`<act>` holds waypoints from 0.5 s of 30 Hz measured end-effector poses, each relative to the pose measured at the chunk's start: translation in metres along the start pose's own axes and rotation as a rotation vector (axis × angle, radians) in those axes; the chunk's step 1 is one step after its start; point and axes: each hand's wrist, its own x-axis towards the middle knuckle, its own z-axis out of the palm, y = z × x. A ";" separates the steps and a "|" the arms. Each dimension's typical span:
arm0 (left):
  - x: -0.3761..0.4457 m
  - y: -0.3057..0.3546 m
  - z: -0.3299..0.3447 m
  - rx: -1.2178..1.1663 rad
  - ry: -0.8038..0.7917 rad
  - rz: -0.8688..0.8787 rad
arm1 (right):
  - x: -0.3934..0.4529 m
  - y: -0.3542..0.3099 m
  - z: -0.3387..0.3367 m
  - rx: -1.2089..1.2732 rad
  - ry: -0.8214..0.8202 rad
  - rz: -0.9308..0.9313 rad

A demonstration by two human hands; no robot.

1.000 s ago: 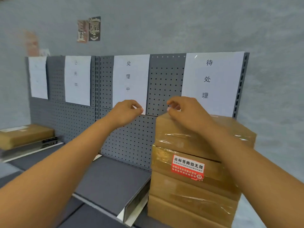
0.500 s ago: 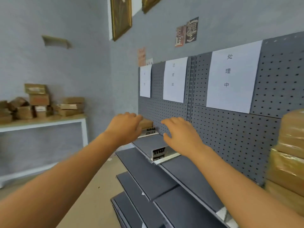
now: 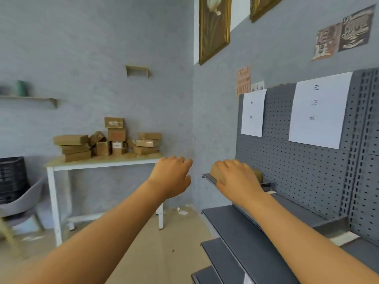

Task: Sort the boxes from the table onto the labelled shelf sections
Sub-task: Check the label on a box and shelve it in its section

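Note:
Several brown cardboard boxes [image 3: 114, 138] lie piled on a white-legged table [image 3: 102, 161] against the far wall, left of centre. My left hand [image 3: 172, 177] hangs in the air in front of me, holding nothing, fingers loosely curled. My right hand [image 3: 235, 179] is also held out, palm down, with nothing in it, in front of a brown box [image 3: 215, 173] that lies on the far end of the grey shelf [image 3: 235, 222]. White paper labels [image 3: 320, 111] hang on the shelf's pegboard back.
A grey chair [image 3: 18, 203] and a black crate [image 3: 11, 177] stand left of the table. Lower grey shelf tiers [image 3: 221, 263] jut out at the bottom right. Framed pictures [image 3: 213, 27] hang on the wall above. The brown floor lies between me and the table.
The view has swung left from the stacked boxes on the right section toward the table. Both hands let go of that stack and now hang with nothing in them.

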 end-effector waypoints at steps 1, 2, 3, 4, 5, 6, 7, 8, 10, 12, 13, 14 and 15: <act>0.000 -0.014 0.012 0.005 -0.017 -0.014 | 0.015 -0.008 0.011 0.012 -0.017 -0.011; 0.002 -0.029 0.023 0.007 -0.034 -0.030 | 0.031 -0.016 0.022 0.025 -0.031 -0.025; 0.005 -0.043 0.035 0.010 -0.045 -0.048 | 0.047 -0.023 0.033 0.039 -0.040 -0.038; 0.009 -0.058 0.047 0.011 -0.055 -0.070 | 0.064 -0.029 0.045 0.055 -0.046 -0.051; 0.015 -0.073 0.059 0.009 -0.063 -0.094 | 0.082 -0.036 0.057 0.075 -0.051 -0.061; 0.021 -0.086 0.072 0.007 -0.071 -0.118 | 0.099 -0.042 0.071 0.093 -0.057 -0.073; 0.027 -0.099 0.086 0.005 -0.081 -0.140 | 0.115 -0.048 0.085 0.104 -0.063 -0.089; 0.033 -0.111 0.100 0.004 -0.093 -0.159 | 0.132 -0.053 0.101 0.110 -0.070 -0.110; 0.046 -0.136 0.129 0.017 -0.117 -0.193 | 0.167 -0.063 0.133 0.135 -0.085 -0.151; 0.062 -0.164 0.156 0.032 -0.132 -0.228 | 0.204 -0.072 0.163 0.173 -0.102 -0.179; 0.071 -0.179 0.167 0.041 -0.142 -0.247 | 0.224 -0.075 0.176 0.188 -0.112 -0.194; 0.080 -0.194 0.177 0.053 -0.157 -0.268 | 0.244 -0.079 0.189 0.199 -0.119 -0.209; 0.088 -0.211 0.186 0.069 -0.173 -0.289 | 0.266 -0.083 0.202 0.206 -0.120 -0.225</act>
